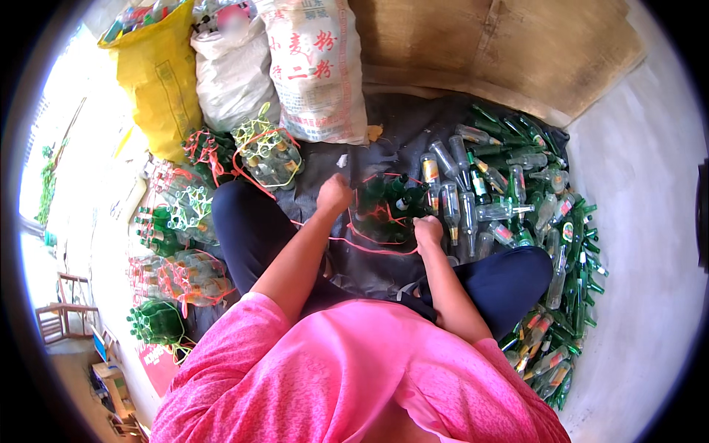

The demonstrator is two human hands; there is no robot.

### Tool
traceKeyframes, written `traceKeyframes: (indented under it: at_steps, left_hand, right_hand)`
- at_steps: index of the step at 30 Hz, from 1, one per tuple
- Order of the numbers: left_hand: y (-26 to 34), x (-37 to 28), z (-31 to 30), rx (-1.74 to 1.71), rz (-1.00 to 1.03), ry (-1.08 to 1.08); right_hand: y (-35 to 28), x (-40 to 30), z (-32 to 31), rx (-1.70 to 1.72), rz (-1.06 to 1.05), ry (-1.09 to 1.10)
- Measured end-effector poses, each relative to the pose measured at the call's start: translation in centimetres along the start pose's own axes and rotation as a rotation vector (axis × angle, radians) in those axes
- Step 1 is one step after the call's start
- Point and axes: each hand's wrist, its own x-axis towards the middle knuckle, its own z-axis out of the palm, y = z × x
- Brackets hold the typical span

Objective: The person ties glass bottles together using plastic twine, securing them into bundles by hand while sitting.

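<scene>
Between my knees stands a bundle of green glass bottles (382, 202), with pink plastic twine (382, 251) looped around and across it. My left hand (335, 194) is closed in a fist at the bundle's left side, on a strand of the twine. At the near right edge, my right hand (428, 228) pinches the twine close to the bottles; its fingertips are partly hidden. A loose length of twine curves in front of the bundle towards my right wrist.
Loose clear and green bottles (468, 216) are heaped on the right along the pale wall (626, 221). Tied bottle bundles (194, 277) stand on the left. A yellow sack (155, 88) and white woven sacks (316, 72) stand at the back, beside a wooden board (498, 44). Dark sheeting (327, 160) covers the floor.
</scene>
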Motion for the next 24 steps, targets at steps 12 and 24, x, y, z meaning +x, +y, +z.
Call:
traceKeyframes:
  at_steps: [12, 24]
  left_hand:
    - [1.1, -2.5, 4.5, -0.690, -0.421, -0.433]
    - [3.8, 2.3, 2.4, -0.425, -0.108, -0.420]
  right_hand:
    - [-1.0, 0.8, -1.5, 0.339, 0.387, -0.284]
    - [-0.6, -2.7, 0.6, 0.569, 0.368, -0.197]
